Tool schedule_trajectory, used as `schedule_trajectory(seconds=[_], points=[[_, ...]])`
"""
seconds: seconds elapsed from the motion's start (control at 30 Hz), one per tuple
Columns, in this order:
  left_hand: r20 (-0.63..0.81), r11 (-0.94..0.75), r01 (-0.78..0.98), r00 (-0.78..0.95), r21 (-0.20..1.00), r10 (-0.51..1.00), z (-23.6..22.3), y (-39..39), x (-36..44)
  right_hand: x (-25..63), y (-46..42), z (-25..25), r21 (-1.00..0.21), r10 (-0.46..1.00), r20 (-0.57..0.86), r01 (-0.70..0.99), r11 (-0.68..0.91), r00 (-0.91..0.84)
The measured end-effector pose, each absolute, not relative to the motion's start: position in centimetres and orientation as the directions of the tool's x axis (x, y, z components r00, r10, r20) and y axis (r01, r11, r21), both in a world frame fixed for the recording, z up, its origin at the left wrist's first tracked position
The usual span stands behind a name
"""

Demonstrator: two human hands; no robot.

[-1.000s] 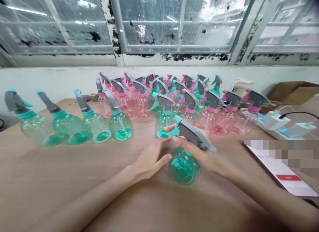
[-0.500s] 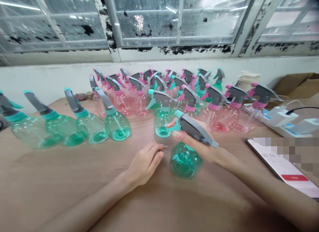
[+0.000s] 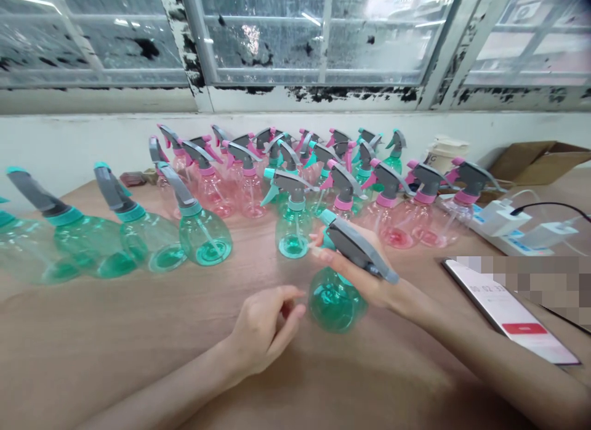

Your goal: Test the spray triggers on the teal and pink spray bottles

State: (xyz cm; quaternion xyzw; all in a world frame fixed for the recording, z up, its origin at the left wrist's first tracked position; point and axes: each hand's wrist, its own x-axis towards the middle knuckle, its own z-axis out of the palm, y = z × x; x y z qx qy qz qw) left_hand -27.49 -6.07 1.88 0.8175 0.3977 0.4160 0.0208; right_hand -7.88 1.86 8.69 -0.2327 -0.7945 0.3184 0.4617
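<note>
Head cam: right hand (image 3: 355, 263) is wrapped round the neck of a green spray bottle (image 3: 336, 300), tilted over the tabletop (image 3: 184, 331). Left hand (image 3: 265, 325) is just beside it, empty, fingers loosely curled, so the hands are apart. Pink bottles (image 3: 399, 227) sit behind.

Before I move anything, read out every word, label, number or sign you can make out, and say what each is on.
"00:02:33", somewhat blurred: on the screen of the phone.
"G", with any letters before it unclear: on the white tub.
Red button on that screen: marks too small to read.
Spray bottles: no readable text.
</note>
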Motion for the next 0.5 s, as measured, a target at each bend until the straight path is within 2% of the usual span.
schedule_trajectory(seconds=[0.07, 0.13, 0.33, 0.5], points=[[0.688, -0.650, 0.664, 0.275, 0.369, 0.672, 1.82, -5.96, -27.53, -7.95, 1.85, 8.67, -0.748, 0.683, 0.560, 0.069, 0.660, -0.468], [0.689, -0.657, 0.668, 0.292, 0.349, 0.663, 1.90, -5.92, -27.51, -8.01, 1.81, 8.59, -0.761, 0.696, 0.548, 0.070, 0.646, -0.465], [0.496, -0.625, 0.693, 0.426, 0.359, 0.757, 2.49, -5.85, -27.38, -7.95, 1.74, 7.92, -0.767, 0.681, 0.559, 0.018, 0.642, -0.473], [0.434, -0.647, 0.679, 0.496, 0.345, 0.752, 2.69, -5.77, -27.34, -8.01, 1.73, 7.86, -0.762, 0.678, 0.580, -0.006, 0.648, -0.451]])
